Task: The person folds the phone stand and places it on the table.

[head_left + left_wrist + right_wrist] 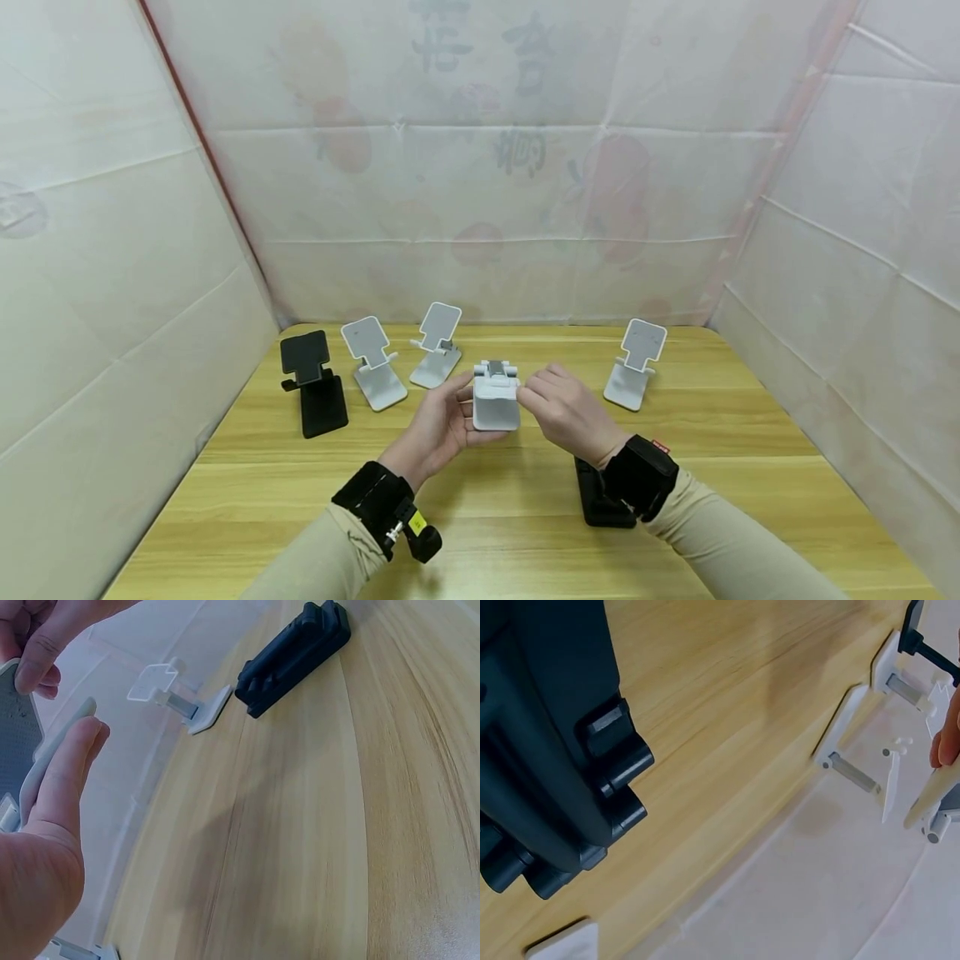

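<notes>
A white phone stand (497,414) with a grey-faced upper plate is held up over the wooden table. My left hand (438,425) grips its base from the left, fingers beneath it and thumb along the side. From the right, my right hand (566,408) pinches the edge of the upper plate. In the left wrist view, the right thumb and fingers clasp the grey-faced plate (16,735), which stands at an angle to the base. The right wrist view catches only the left fingers (950,735) and part of the stand at its edge.
An unfolded black phone stand (322,404) stands at the left. Two white stands (380,385) (437,367) are beside it, another white stand (627,385) at the back right. A folded black stand (600,504) lies below my right wrist. White cloth walls surround the table (510,533).
</notes>
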